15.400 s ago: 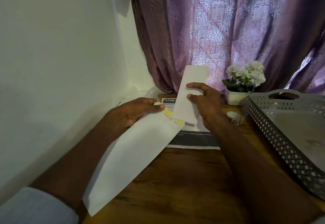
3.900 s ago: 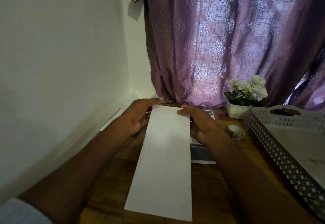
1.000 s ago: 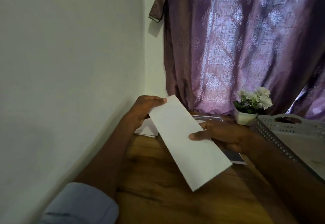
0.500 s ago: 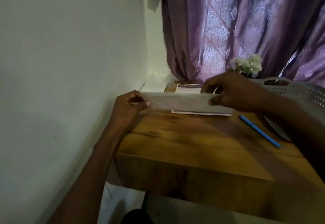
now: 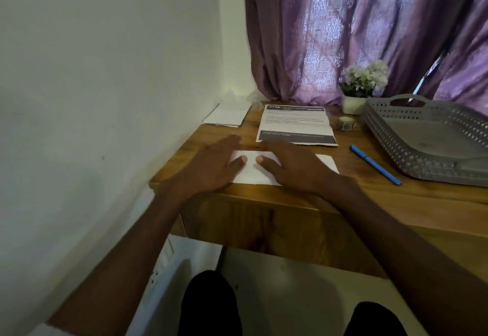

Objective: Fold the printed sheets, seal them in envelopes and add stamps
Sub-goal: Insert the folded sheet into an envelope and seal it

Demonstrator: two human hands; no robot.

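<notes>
A white envelope lies flat and crosswise near the front edge of the wooden table. My left hand and my right hand both rest palm down on it, fingers spread, thumbs almost meeting at its middle. Behind it lies a printed sheet with a dark band along its near edge. More white envelopes are stacked at the back left against the wall. A small tape roll stands right of the printed sheet.
A blue pen lies to the right of my hands. A grey perforated tray fills the table's right side. A white pot of flowers stands before the purple curtain. The white wall runs close along the left.
The envelope was held up between both hands half a second ago; now it lies on the table with both palms flat on it. The camera has tilted down.
</notes>
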